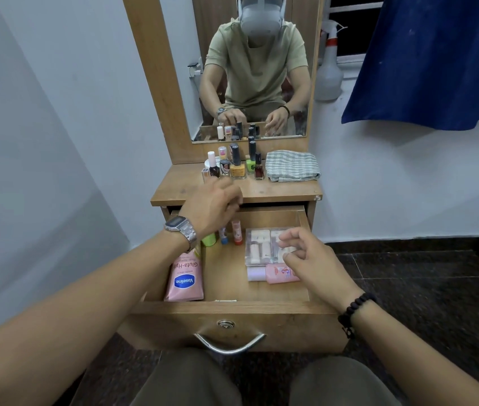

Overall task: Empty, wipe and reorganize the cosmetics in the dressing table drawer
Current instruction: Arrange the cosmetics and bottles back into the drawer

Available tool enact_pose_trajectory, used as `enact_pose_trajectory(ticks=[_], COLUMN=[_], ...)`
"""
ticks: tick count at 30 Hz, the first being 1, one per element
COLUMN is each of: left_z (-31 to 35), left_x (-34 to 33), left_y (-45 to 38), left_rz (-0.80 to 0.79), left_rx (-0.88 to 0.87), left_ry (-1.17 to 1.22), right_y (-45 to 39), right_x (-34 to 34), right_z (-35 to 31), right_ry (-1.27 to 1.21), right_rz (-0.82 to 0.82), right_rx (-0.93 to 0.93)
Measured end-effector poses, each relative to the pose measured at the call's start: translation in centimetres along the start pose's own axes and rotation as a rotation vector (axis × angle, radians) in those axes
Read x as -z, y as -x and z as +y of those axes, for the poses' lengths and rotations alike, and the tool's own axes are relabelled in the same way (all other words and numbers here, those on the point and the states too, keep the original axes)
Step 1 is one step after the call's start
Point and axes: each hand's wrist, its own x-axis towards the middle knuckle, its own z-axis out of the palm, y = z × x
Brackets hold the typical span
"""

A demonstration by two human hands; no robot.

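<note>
The wooden drawer point(232, 313) of the dressing table stands pulled out. Inside lie a pink Vaseline tube point(185, 281) at the left, small sticks point(236, 232) at the back, a clear plastic case point(261, 247) at the right and a pink bottle point(276, 272) in front of it. My left hand point(211, 205) hovers over the drawer's back left with loosely curled fingers and holds nothing. My right hand point(305, 257) hangs relaxed over the clear case and the pink bottle, also holding nothing. Several nail polish bottles point(236, 165) stand on the tabletop point(276, 190).
A folded checked cloth point(292, 166) lies on the tabletop at the right. A mirror point(252, 68) rises behind the bottles. A spray bottle point(329, 63) stands on the window sill, beside a blue curtain point(437, 60). The drawer's metal handle point(229, 344) is just above my knees.
</note>
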Motion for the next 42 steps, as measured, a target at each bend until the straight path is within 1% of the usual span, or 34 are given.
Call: enact_pose_trajectory(ticks=[2,3,4,6,8,9,12,17,20,22,26,32,37,42], left_z=[-1.3,-2.1,-3.1,-4.5,-5.1,-5.2,-5.1,-4.7,-3.8,-3.5,-3.1,-3.3,-3.5,-3.6], left_x=[0.9,1.2,1.3,1.3,1.1,1.1,1.3,2.5,3.5,3.5,1.5,-1.7,-2.9,-3.4], left_y=[-0.4,-0.6,-0.8,-1.2,-1.3,-1.2,-1.3,-0.7,1.1,2.8,5.9,7.3,7.3,7.5], left_rz=[0.186,0.242,0.253,0.157,0.034,0.003,0.006,0.081,0.134,0.136,-0.009,-0.221,-0.268,-0.261], left_rx=[0.100,0.170,0.239,0.317,0.297,0.276,0.269,0.292,0.228,0.176,0.121,0.243,0.300,0.313], left_ry=[0.025,0.070,0.117,0.158,0.142,0.140,0.177,0.248,0.290,0.319,0.255,0.160,0.141,0.153], right_y=[0.1,0.1,0.1,0.1,0.0,0.0,-0.1,-0.1,-0.1,-0.1,-0.1,-0.1,-0.1,-0.1], right_x=[0.0,0.0,0.0,0.1,0.0,0.1,0.0,0.0,-0.1,0.0,0.1,-0.2,-0.2,-0.2], right_z=[0.0,0.0,0.1,0.2,0.2,0.2,0.2,0.3,0.3,0.3,0.2,0.0,0.2,0.2], right_ry=[-0.003,-0.005,-0.005,-0.004,-0.003,-0.004,-0.008,-0.008,-0.012,-0.010,-0.013,-0.007,-0.004,0.003], right_rz=[-0.001,-0.004,-0.005,-0.007,-0.007,-0.007,-0.007,-0.004,-0.003,-0.002,0.005,0.008,0.009,0.012], right_rx=[-0.003,-0.006,-0.007,-0.010,-0.008,-0.006,-0.003,-0.005,0.001,0.004,0.013,0.017,0.016,0.016])
